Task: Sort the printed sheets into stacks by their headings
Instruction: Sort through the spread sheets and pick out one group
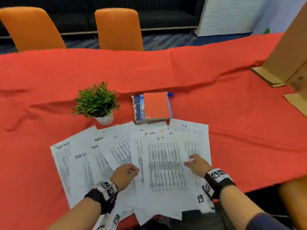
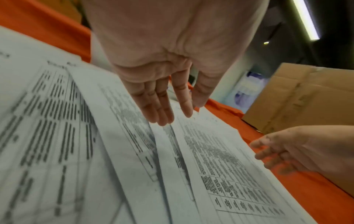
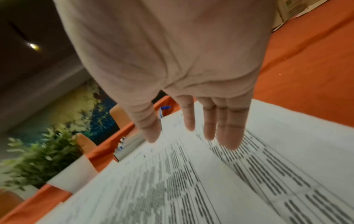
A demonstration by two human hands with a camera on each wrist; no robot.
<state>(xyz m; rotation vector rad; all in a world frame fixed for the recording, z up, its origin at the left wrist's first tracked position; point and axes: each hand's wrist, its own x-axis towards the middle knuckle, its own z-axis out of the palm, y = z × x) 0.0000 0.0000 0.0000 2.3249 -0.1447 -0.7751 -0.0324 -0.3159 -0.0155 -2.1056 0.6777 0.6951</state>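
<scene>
Several printed sheets lie fanned and overlapping on the red tablecloth (image 1: 240, 133) in front of me. The top middle sheet (image 1: 166, 165) is headed "IT". Behind it lies an "IT Log" sheet (image 1: 150, 133), with an "HR" sheet (image 1: 188, 128) at the right. Sheets headed "Admin" (image 1: 99, 139) and "Task List" (image 1: 79, 156) spread to the left. My left hand (image 1: 131, 170) (image 2: 182, 113) has straight fingers, whose tips meet the sheets left of the IT sheet. My right hand (image 1: 191, 161) (image 3: 191, 127) is flat with spread fingers over the IT sheet's right edge. Neither hand holds anything.
A small potted plant (image 1: 97, 103) in a white pot stands just behind the sheets at the left. A stack of books (image 1: 153, 107) with an orange cover on top sits behind the middle. A cardboard box (image 1: 289, 52) stands at the far right. Two orange chairs (image 1: 118, 29) face me across the table.
</scene>
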